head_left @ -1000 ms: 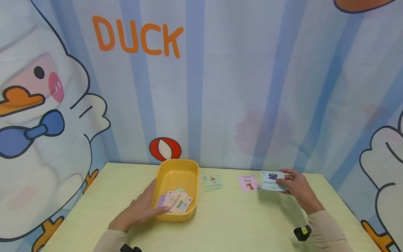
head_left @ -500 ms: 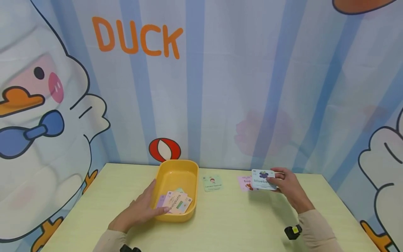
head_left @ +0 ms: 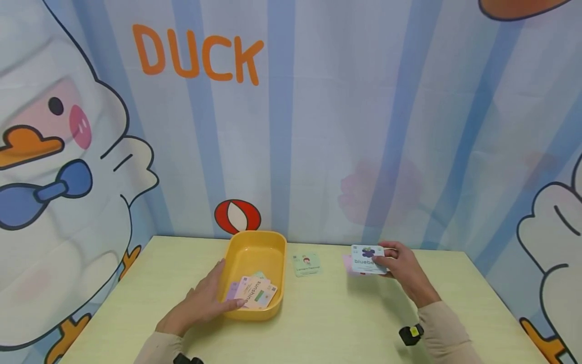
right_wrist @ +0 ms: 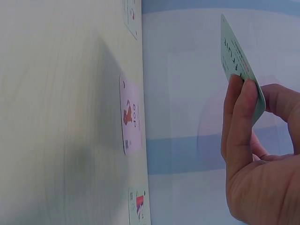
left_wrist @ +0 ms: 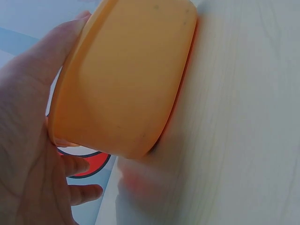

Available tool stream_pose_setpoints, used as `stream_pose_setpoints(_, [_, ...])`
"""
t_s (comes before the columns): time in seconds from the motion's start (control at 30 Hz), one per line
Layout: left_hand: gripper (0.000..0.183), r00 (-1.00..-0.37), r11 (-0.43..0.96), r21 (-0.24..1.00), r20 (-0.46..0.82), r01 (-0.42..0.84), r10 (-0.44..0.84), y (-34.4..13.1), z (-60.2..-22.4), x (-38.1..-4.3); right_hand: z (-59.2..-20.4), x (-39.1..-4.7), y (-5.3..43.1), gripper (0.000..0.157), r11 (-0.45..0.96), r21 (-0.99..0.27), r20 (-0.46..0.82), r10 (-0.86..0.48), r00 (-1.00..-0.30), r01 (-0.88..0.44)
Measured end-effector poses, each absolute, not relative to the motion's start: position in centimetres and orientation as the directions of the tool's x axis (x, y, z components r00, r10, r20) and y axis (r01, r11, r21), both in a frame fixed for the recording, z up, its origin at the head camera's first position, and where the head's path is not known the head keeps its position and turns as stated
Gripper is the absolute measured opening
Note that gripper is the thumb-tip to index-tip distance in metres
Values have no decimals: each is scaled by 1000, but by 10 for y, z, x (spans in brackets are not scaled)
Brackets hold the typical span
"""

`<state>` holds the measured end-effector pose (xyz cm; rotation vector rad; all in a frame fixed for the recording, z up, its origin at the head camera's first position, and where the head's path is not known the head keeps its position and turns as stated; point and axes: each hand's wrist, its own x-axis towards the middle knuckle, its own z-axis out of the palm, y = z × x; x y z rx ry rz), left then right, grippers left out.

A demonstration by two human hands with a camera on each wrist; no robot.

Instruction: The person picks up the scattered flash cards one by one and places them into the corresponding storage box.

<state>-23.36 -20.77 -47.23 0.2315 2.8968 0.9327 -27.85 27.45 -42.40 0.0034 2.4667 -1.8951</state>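
Observation:
My left hand [head_left: 202, 298] grips the yellow plastic basket [head_left: 282, 283] at its left side, thumb over the near rim; the left wrist view shows the outer wall [left_wrist: 126, 79] beside the palm. Several word cards lie inside, the top one a sunshine card [head_left: 256, 292]. My right hand [head_left: 402, 270] pinches a blueberry card [head_left: 364, 265] by its right edge, raised above the table. Its back, reading "fruit" [right_wrist: 234, 54], faces the right wrist camera. A pink dog card [right_wrist: 131, 115] lies behind it, mostly covered in the head view.
A green Lantern Festival card [head_left: 306, 264] lies right of the basket on the pale table [head_left: 327, 323]. Another card [right_wrist: 139, 206] shows on the table in the right wrist view, hidden in the head view. A duck-print curtain [head_left: 318, 126] rises behind the table.
My right hand has moved left with the blueberry card, which now covers most of the dog card in the head view. My left hand and the basket have stayed in place.

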Motion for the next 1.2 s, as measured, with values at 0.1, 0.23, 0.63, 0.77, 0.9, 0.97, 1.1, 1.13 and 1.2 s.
stream_pose_setpoints(0.1, [124, -985, 806, 582, -43, 109, 165, -208, -472, -234, -424, -279, 270, 58, 241, -970, -24, -22, -999, 18])
stream_pose_setpoints(0.23, [124, -986, 808, 581, -52, 100, 159, -207, -472, -234, -424, -279, 264, 57, 233, -972, -16, -23, -1000, 10])
stream_pose_setpoints(0.63, [124, -984, 811, 575, -49, 111, 169, -208, -472, -233, -424, -282, 243, 56, 221, -975, -24, -25, -999, 18])
stream_pose_setpoints(0.77, [124, -985, 812, 575, -57, 101, 163, -207, -472, -233, -425, -282, 236, 55, 217, -976, -19, -33, -999, 12])
stream_pose_setpoints(0.9, [126, -986, 816, 571, -72, 85, 153, -207, -473, -233, -424, -283, 230, 55, 216, -976, -16, -31, -999, 9])
stream_pose_setpoints(0.97, [126, -986, 817, 571, -74, 81, 149, -206, -473, -233, -424, -283, 226, 55, 215, -977, -20, -27, -999, 14])
stream_pose_setpoints(1.1, [126, -986, 813, 575, -66, 88, 153, -206, -472, -233, -425, -286, 220, 55, 212, -977, -25, -25, -999, 19])
stream_pose_setpoints(1.13, [126, -986, 812, 576, -63, 90, 154, -206, -472, -233, -425, -286, 219, 55, 212, -977, -26, -25, -999, 20])
stream_pose_setpoints(1.2, [126, -986, 811, 578, -60, 95, 158, -206, -472, -234, -426, -287, 216, 55, 208, -978, -25, -29, -999, 18])
